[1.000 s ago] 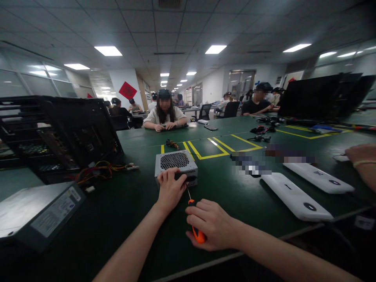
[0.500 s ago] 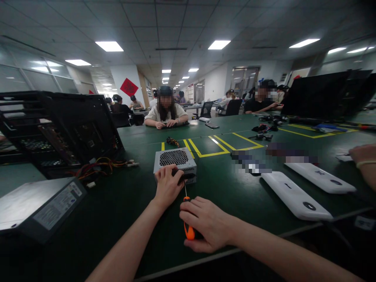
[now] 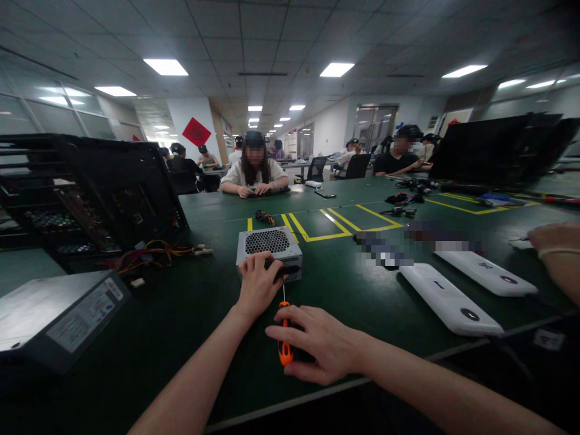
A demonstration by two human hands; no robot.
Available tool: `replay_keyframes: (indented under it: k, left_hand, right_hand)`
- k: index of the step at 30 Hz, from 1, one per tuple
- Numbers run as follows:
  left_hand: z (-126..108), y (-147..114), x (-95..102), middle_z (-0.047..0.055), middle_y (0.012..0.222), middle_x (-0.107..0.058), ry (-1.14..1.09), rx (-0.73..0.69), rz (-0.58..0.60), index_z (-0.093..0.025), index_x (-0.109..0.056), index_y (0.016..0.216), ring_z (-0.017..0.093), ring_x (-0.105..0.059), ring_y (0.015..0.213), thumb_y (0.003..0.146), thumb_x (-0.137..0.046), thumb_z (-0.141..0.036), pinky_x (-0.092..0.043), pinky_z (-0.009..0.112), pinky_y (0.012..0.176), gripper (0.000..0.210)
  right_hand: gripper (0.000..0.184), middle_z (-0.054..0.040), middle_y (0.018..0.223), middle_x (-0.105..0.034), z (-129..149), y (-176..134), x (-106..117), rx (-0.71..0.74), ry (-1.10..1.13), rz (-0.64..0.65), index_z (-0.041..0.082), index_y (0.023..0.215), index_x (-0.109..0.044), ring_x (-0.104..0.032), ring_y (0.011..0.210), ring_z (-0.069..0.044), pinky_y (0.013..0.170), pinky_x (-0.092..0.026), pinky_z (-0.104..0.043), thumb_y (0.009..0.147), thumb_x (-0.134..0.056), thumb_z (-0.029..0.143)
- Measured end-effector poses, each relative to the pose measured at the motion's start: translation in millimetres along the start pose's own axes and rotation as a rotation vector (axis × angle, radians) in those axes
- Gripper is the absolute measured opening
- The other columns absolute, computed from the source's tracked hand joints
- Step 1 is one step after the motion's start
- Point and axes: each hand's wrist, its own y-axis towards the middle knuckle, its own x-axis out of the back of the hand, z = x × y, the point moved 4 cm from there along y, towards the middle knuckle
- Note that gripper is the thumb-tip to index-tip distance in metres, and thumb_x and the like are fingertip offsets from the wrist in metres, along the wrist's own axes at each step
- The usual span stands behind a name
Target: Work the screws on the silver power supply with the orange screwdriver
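Note:
A grey power supply unit (image 3: 269,241) with a honeycomb vent on top sits on the green table. My left hand (image 3: 260,279) is closed over its near edge, fingers curled at the near face, where a dark part shows. Below it, an orange and black screwdriver (image 3: 285,350) points away from me, its thin shaft reaching the unit's near face. What the tip touches is hidden by my left fingers. My right hand (image 3: 324,344) has its thumb at the handle's butt end and its fingers along the handle, with a loose grip.
To the left stand an open black computer case (image 3: 122,199) with loose cables (image 3: 158,257) and a second power supply (image 3: 67,311). On the right lie two white devices (image 3: 448,299) and another person's hand (image 3: 559,248). Yellow tape (image 3: 326,237) marks the table; a person (image 3: 254,169) sits opposite.
The fingers of my right hand have loosened and spread on the screwdriver handle, which shows more now. My left hand stays on the power supply unit. The view has shifted slightly.

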Motion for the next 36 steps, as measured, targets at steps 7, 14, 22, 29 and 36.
replay_keyframes:
  k: [7,14,22,29,36]
  left_hand:
    - [0.7,-0.5,-0.1,0.008,0.105,-0.048,-0.012,0.007,-0.002,-0.025,-0.061,0.089,0.025,-0.04,0.098,0.072,-0.062,-0.031,-0.03,0.041,0.082,0.018]
    - [0.3,-1.2,-0.4,0.008,0.106,-0.047,0.001,0.0,-0.002,-0.024,-0.061,0.089,0.025,-0.04,0.099,0.073,-0.061,-0.031,-0.03,0.041,0.081,0.018]
    - [0.4,-1.3,-1.0,0.009,0.106,-0.047,-0.009,0.004,-0.004,-0.023,-0.061,0.089,0.025,-0.04,0.099,0.074,-0.06,-0.03,-0.029,0.041,0.082,0.017]
    - [1.8,-1.9,-3.1,0.008,0.106,-0.046,-0.002,-0.003,-0.01,-0.024,-0.06,0.089,0.025,-0.04,0.1,0.073,-0.061,-0.032,-0.029,0.041,0.083,0.018]
    - [1.6,-2.0,-3.2,0.009,0.106,-0.046,0.001,-0.01,-0.016,-0.023,-0.06,0.091,0.025,-0.04,0.099,0.074,-0.06,-0.032,-0.029,0.041,0.082,0.019]
  right_hand:
    - [0.028,-0.0154,0.103,-0.057,4.1,-7.2,2.3,0.075,-0.157,-0.236,0.013,0.098,-0.047,-0.058,0.082,-0.017,0.064,-0.047,-0.026,0.084,-0.047,0.038]
    - [0.017,-0.0102,0.097,-0.061,2.7,-8.2,0.3,0.046,-0.224,-0.253,0.016,0.086,-0.048,-0.053,0.066,-0.015,0.056,-0.041,-0.027,0.073,-0.048,0.027]
    - [0.016,-0.004,0.084,-0.06,-0.2,1.0,-4.6,0.001,-0.356,-0.017,0.019,0.078,-0.052,-0.049,0.069,-0.016,0.063,-0.036,-0.031,0.079,-0.047,0.034]
    - [0.013,-0.0085,0.099,-0.057,-1.7,-4.6,-5.0,-0.038,-0.285,-0.086,0.017,0.085,-0.053,-0.05,0.066,-0.013,0.058,-0.037,-0.026,0.076,-0.047,0.023]
    - [0.015,-0.0039,0.08,-0.058,-0.2,-2.1,0.0,-0.057,-0.288,-0.13,0.018,0.07,-0.051,-0.047,0.061,-0.013,0.057,-0.033,-0.028,0.079,-0.046,0.029]
